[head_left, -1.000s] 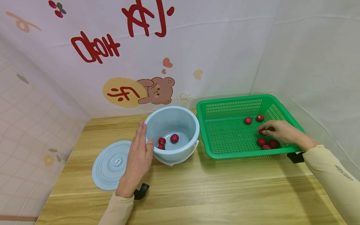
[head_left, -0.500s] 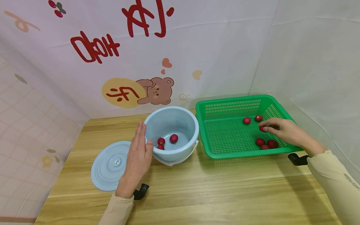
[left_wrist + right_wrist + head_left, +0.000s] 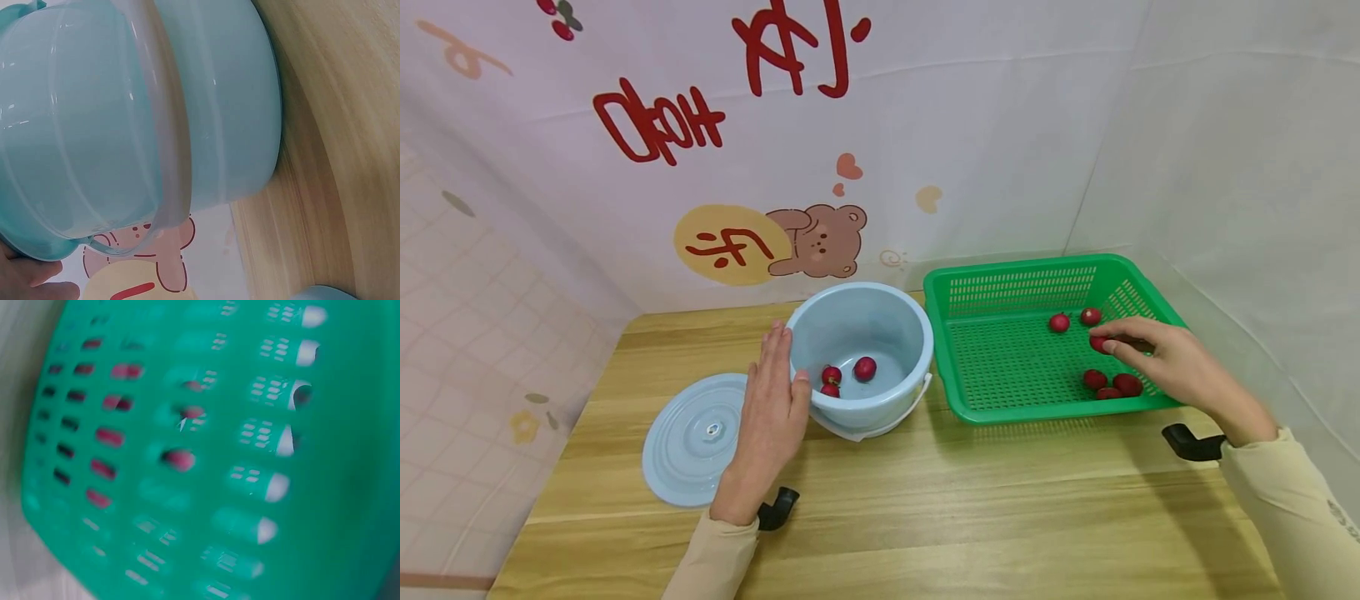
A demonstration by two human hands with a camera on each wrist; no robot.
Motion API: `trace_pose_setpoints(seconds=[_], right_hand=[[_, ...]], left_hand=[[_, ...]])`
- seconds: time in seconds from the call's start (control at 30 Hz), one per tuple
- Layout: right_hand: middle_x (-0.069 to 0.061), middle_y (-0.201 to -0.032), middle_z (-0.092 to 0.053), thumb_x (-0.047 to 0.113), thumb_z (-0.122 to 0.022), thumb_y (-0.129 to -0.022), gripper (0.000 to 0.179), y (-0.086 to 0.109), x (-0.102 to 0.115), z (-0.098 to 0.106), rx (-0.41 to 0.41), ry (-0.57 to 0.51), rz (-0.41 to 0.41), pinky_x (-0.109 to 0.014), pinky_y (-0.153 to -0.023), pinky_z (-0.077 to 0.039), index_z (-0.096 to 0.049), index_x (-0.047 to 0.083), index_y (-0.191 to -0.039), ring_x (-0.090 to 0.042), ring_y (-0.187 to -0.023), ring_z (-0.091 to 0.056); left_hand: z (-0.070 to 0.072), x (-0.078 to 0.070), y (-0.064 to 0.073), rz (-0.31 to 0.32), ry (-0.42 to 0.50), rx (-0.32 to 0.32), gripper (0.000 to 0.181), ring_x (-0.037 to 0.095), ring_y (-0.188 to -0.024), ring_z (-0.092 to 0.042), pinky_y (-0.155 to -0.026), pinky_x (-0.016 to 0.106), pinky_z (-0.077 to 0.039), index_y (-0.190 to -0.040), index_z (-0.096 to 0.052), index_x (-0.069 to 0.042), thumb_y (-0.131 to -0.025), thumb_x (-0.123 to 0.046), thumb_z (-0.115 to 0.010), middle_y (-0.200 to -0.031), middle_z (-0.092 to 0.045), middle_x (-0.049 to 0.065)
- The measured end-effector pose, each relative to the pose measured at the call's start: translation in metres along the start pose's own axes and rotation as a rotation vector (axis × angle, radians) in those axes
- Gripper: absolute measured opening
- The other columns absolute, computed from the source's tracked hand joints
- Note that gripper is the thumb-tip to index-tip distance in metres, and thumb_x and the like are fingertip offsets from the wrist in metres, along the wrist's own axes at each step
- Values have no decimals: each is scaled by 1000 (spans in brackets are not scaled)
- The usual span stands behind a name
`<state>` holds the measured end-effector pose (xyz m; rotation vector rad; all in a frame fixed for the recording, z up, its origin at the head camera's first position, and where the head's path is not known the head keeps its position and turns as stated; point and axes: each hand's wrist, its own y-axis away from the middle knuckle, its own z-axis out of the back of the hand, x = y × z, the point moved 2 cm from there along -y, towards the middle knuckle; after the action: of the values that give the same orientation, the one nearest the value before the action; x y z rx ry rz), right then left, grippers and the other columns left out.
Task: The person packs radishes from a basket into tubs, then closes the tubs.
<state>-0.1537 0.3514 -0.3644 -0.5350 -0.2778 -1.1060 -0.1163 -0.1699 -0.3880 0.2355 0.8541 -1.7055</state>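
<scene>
My left hand (image 3: 767,425) lies with straight fingers along the left rim of a light blue bucket (image 3: 850,321). Inside the bucket are 3 small red radishes (image 3: 865,369). In the left wrist view, the bucket's wall (image 3: 81,125) and pale handle (image 3: 175,137) fill most of the picture, with fingertips (image 3: 37,272) at its rim. Over the right side of a green basket (image 3: 1060,412), my right hand (image 3: 1183,362) pinches a red radish (image 3: 1100,343) between thumb and fingers. The right wrist view shows the basket's slotted wall (image 3: 350,487), with red showing through the slots.
Two radishes (image 3: 1059,322) lie toward the back of the basket, and several more (image 3: 1127,384) cluster near its front right. A blue lid (image 3: 685,450) lies flat on the wooden table (image 3: 962,517), left of the bucket. A printed cloth (image 3: 1000,125) hangs behind.
My right hand has lifted slightly with the radish and its wrist has shifted a little to the right. My left hand and the bucket stay in place.
</scene>
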Motion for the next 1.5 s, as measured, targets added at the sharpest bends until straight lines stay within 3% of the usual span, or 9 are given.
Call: trace_pose_setpoints(seconds=[0.3,0.47,0.63,0.73,0.87,0.93,1.1,1.23,1.5], right_hand=[[6,-123,-71,4,-71,-96,31,0,30,-1,-100,-107,24,-4,-90,-39,-76,20,-122,13,-108,-57],[11,-130,-67,6,-70,-98,33,-2,49,-2,-105,-148,28,-3,-97,-35,-74,22,-126,10,-128,-48],[9,-132,-64,3,-67,-99,37,-6,67,-6,-97,-213,33,-14,-73,-52,-72,20,-131,4,-115,-59],[8,-132,-64,2,-68,-98,39,-8,76,-9,-112,-226,47,-18,-59,-53,-72,20,-132,3,-104,-64],[7,-133,-64,-1,-68,-97,39,-11,89,-13,-132,-267,74,-19,-52,-51,-72,19,-131,1,-87,-65],[4,-132,-65,-7,-68,-95,41,-14,96,-15,-145,-300,119,-18,-56,-53,-72,15,-129,-2,-89,-65],[-9,-129,-69,-22,-69,-84,49,-22,112,-23,-196,-350,273,-15,-92,-52,-74,6,-125,-10,-116,-63],[-13,-127,-69,-25,-68,-81,50,-25,125,-30,-211,-399,347,-18,-96,-52,-73,2,-123,-12,-118,-65],[-9,-128,-70,-20,-69,-85,48,-37,154,-46,-199,-432,385,-22,-101,-51,-74,7,-124,-15,-124,-63]], left_hand=[[1,-1,-3,15,-16,30,63,31,-158,-15,-121,69,-15,-163,-28,-3,-107,-28,-42,-171,-22,10],[5,-1,-6,9,-31,48,64,34,-157,-19,-122,66,-15,-161,-32,-1,-106,-31,-44,-169,-26,13],[7,1,-10,18,-42,78,66,33,-157,-19,-123,64,-16,-160,-33,-1,-105,-33,-46,-169,-28,13],[8,1,-11,18,-39,88,68,32,-158,-18,-122,65,-18,-161,-31,-1,-104,-35,-47,-168,-29,14],[9,3,-12,16,-26,93,70,32,-158,-16,-122,65,-17,-162,-28,-1,-104,-34,-49,-169,-27,13],[9,4,-11,17,-18,97,71,32,-158,-15,-122,65,-16,-163,-26,-1,-104,-33,-49,-170,-24,13],[8,6,-10,17,-6,101,70,32,-158,-15,-122,65,-17,-164,-23,-2,-105,-32,-48,-171,-22,13],[8,5,-10,21,-5,103,69,30,-159,-14,-122,65,-18,-164,-24,-3,-105,-33,-46,-171,-21,10],[7,5,-9,25,-11,104,68,30,-159,-14,-121,65,-21,-164,-24,-2,-106,-32,-45,-171,-21,11]])
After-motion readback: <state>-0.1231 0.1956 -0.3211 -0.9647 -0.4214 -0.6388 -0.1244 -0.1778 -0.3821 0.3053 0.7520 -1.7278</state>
